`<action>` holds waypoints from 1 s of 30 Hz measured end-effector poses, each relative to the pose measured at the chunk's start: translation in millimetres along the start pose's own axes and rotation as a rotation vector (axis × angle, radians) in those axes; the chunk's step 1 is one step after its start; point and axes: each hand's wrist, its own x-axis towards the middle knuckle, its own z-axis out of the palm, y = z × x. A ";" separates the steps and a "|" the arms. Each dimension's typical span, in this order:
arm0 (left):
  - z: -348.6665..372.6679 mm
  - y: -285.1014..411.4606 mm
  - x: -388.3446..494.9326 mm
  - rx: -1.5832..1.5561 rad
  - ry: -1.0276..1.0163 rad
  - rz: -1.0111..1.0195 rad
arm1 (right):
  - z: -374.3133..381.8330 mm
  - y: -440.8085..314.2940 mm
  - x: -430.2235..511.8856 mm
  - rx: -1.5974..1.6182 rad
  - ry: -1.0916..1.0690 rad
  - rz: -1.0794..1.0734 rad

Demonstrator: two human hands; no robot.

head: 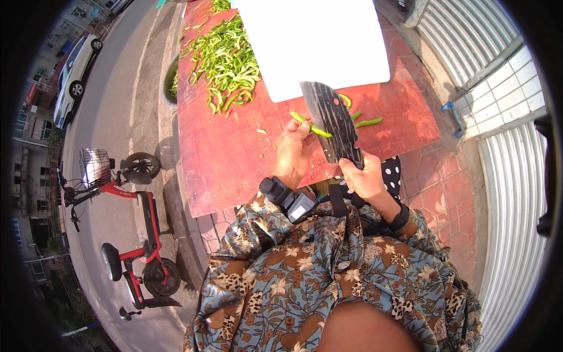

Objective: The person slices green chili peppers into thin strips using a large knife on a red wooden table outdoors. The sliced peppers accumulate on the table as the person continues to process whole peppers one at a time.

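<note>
A green chili pepper [320, 131] is pinched between the thumb and fingers of my left hand [294, 149], over the near part of a red wooden tabletop [220, 167]. My right hand [363, 175] grips the handle of a dark, streaked cleaver [330, 119], its broad blade pointing away from me beside the pepper. Whether blade and pepper touch, I cannot tell. Several more green peppers [369, 122] lie just right of the blade, partly behind it. Beyond the cleaver lies a white cutting board [321, 48], glaring in the sun. Left of the board spreads a heap of sliced green peppers [228, 61].
A metal basin [169, 83] with green pieces stands beyond the table's left edge. Small pepper scraps [261, 131] dot the tabletop. A red electric bike [145, 220] is parked on the left, with a white car [72, 83] farther off. Corrugated metal shutters [514, 193] line the right side.
</note>
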 end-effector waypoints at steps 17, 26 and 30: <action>-0.6 6.9 0.4 0.127 -0.038 0.156 | -4.3 0.0 -0.5 0.076 0.006 0.055; -12.5 2.4 7.9 -0.041 -0.015 0.062 | -2.9 -3.2 -5.2 0.008 -0.005 0.030; -11.0 -0.8 7.0 -0.102 -0.029 -0.025 | -6.5 -2.5 -4.2 -0.021 -0.018 -0.010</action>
